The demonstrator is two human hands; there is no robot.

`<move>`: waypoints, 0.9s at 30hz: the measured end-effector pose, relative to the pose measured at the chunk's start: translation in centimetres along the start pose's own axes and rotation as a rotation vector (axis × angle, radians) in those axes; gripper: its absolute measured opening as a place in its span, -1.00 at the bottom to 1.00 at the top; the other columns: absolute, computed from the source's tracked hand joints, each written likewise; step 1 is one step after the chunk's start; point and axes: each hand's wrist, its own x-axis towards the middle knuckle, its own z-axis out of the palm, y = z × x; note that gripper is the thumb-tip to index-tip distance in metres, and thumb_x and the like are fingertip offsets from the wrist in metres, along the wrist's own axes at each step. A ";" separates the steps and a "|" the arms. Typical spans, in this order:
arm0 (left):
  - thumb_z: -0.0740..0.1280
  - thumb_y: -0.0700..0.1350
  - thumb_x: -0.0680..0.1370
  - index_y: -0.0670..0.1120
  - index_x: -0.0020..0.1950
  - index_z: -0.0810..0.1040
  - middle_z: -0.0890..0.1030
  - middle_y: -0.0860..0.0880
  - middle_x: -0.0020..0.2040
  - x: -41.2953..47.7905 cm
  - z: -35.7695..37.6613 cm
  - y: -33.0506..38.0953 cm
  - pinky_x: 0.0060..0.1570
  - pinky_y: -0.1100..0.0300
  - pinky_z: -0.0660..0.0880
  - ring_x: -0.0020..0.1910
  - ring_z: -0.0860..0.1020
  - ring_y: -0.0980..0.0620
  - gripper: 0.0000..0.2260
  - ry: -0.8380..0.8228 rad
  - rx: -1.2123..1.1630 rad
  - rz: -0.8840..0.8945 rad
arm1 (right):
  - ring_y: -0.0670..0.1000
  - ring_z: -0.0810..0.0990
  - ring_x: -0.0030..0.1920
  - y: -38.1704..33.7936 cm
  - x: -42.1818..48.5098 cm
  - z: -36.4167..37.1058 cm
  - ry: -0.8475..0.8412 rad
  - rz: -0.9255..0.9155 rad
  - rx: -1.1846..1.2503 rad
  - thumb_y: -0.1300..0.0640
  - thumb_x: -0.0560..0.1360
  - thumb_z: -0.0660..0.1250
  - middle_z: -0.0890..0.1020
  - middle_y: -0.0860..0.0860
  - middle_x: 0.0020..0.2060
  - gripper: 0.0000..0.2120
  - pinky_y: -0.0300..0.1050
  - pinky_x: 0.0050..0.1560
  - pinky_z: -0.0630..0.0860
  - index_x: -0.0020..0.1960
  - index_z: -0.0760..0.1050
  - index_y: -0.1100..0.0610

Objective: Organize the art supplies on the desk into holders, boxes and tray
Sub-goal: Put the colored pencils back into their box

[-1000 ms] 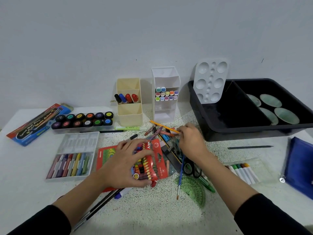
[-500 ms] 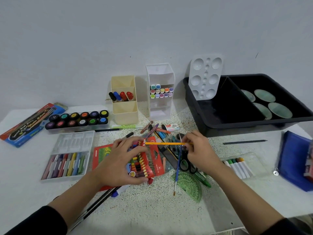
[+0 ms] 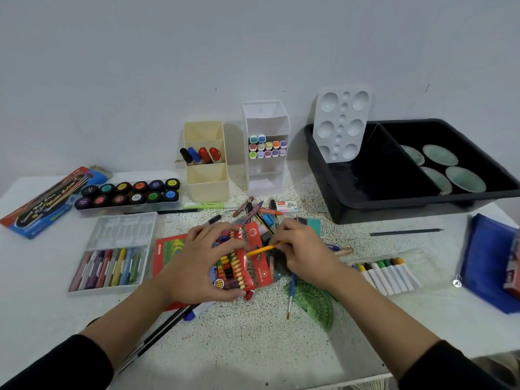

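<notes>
1. Near middle of the counter (image 3: 253, 347): the left hand (image 3: 197, 266) grips the red box (image 3: 239, 268), fingers curled over it.
2. The right hand (image 3: 306, 254) pinches the orange pencil (image 3: 266, 248), just brought from the far pile to the box, probably to go inside.
3. Far: the holders (image 3: 206, 178) and the black tray (image 3: 408, 204).

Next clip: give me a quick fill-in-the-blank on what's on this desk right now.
While the right hand pinches an orange pencil, the left hand grips the ___ crayon box. The beige holder contains ___ markers. The white palette leans inside the ___ tray. The paint pots sit in ___ rows.
Missing: red; four; black; two
</notes>
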 end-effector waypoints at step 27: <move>0.39 0.53 0.30 0.19 0.25 0.46 0.26 0.22 0.48 0.4 0.2 -0.4 0.46 0.04 0.03 0.52 0.14 0.19 -0.34 -0.031 -0.003 0.002 | -0.05 0.52 -0.02 -1.8 0.7 1.9 -0.016 0.003 -0.048 0.18 0.51 0.45 0.65 -0.06 -0.07 -0.96 -0.04 0.14 0.48 -0.04 0.66 0.08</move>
